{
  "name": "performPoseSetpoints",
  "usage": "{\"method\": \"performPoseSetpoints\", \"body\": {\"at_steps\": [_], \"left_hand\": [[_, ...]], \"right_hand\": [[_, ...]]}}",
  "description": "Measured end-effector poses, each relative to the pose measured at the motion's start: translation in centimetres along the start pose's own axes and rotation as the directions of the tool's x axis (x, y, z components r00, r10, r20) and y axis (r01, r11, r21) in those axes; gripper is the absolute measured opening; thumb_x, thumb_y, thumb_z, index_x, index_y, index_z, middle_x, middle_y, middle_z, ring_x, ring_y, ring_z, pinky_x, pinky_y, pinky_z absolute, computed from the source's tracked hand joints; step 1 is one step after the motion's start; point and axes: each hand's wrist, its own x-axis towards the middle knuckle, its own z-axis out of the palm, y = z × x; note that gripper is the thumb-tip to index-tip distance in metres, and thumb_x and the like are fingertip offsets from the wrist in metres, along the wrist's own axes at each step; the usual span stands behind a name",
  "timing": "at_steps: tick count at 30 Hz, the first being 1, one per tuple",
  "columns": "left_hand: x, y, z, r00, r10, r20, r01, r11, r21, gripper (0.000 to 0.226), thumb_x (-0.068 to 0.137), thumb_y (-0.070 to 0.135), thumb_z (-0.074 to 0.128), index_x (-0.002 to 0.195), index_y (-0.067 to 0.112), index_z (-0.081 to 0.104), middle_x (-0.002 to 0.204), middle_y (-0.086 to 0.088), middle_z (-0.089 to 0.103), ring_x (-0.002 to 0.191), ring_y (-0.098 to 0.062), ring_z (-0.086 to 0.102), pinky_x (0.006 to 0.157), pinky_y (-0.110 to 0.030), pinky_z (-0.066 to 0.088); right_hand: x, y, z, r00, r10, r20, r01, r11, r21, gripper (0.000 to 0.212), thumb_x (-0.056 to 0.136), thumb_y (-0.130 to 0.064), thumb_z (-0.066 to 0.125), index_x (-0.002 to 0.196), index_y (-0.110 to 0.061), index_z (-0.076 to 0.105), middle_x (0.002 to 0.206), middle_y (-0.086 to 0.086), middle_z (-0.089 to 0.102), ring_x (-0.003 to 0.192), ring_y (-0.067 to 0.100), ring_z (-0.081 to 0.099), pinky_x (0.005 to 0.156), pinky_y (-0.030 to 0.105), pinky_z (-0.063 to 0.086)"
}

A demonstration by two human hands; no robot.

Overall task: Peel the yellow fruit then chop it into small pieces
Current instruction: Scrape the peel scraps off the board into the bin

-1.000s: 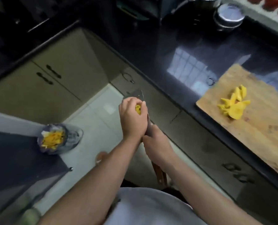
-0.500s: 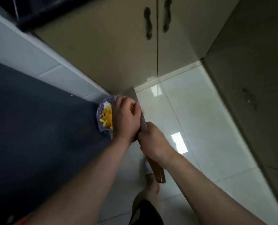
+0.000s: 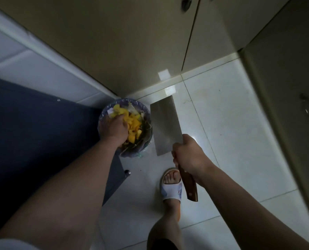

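My left hand (image 3: 115, 127) reaches down into a bag-lined waste bin (image 3: 145, 149) on the floor, fingers around a piece of yellow fruit scrap (image 3: 120, 111). Yellow peels (image 3: 134, 126) and greenish scraps fill the bin. My right hand (image 3: 189, 156) grips the brown wooden handle (image 3: 190, 186) of a wide steel cleaver (image 3: 165, 126), its blade held flat just right of the bin and above the floor tiles. The cutting board and the chopped fruit are out of view.
Beige cabinet doors (image 3: 114, 42) run along the top and right. A dark blue surface (image 3: 33, 127) lies at the left beside the bin. My foot in a white slipper (image 3: 170, 186) stands on the pale floor tiles (image 3: 231, 132).
The view swung from the counter down to the floor. My hands, together at the cleaver before, have separated: the left went down into the bin with the yellow scrap, the right holds the cleaver aside.
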Motion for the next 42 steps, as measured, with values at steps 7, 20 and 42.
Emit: {"method": "performPoseSetpoints", "body": {"at_steps": [7, 20, 42], "left_hand": [[-1.7, 0.0, -1.7, 1.000, -0.024, 0.001, 0.024, 1.000, 0.011, 0.025, 0.098, 0.007, 0.054, 0.119, 0.001, 0.067, 0.122, -0.024, 0.063, 0.116, -0.043, 0.059, 0.082, -0.040, 0.048], [-15.4, 12.0, -12.1, 0.843, 0.229, 0.487, -0.193, 0.973, -0.125, 0.027, 0.097, 0.021, 0.058, 0.122, 0.017, 0.067, 0.128, -0.009, 0.063, 0.111, -0.031, 0.059, 0.092, -0.036, 0.049], [-74.9, 62.1, -14.1, 0.393, 0.757, 0.522, -0.688, 0.619, -0.379, 0.012, 0.100, 0.030, 0.062, 0.108, 0.029, 0.071, 0.103, 0.000, 0.078, 0.097, -0.019, 0.074, 0.092, -0.036, 0.055]], "right_hand": [[-2.0, -1.0, -1.8, 0.999, -0.039, 0.013, 0.039, 0.999, -0.019, 0.023, 0.103, -0.016, 0.044, 0.126, -0.016, 0.050, 0.096, 0.010, 0.059, 0.075, 0.023, 0.058, 0.062, 0.029, 0.049], [-19.3, 0.7, -10.0, 0.991, -0.092, -0.099, 0.095, 0.995, 0.033, 0.024, 0.102, -0.020, 0.046, 0.125, -0.019, 0.053, 0.117, 0.006, 0.063, 0.100, 0.026, 0.065, 0.072, 0.030, 0.053], [-67.1, 44.7, -44.5, 0.497, 0.467, -0.731, 0.285, 0.708, 0.646, 0.021, 0.092, -0.011, 0.051, 0.109, -0.021, 0.055, 0.087, -0.003, 0.060, 0.074, 0.015, 0.054, 0.056, 0.031, 0.036]]}}
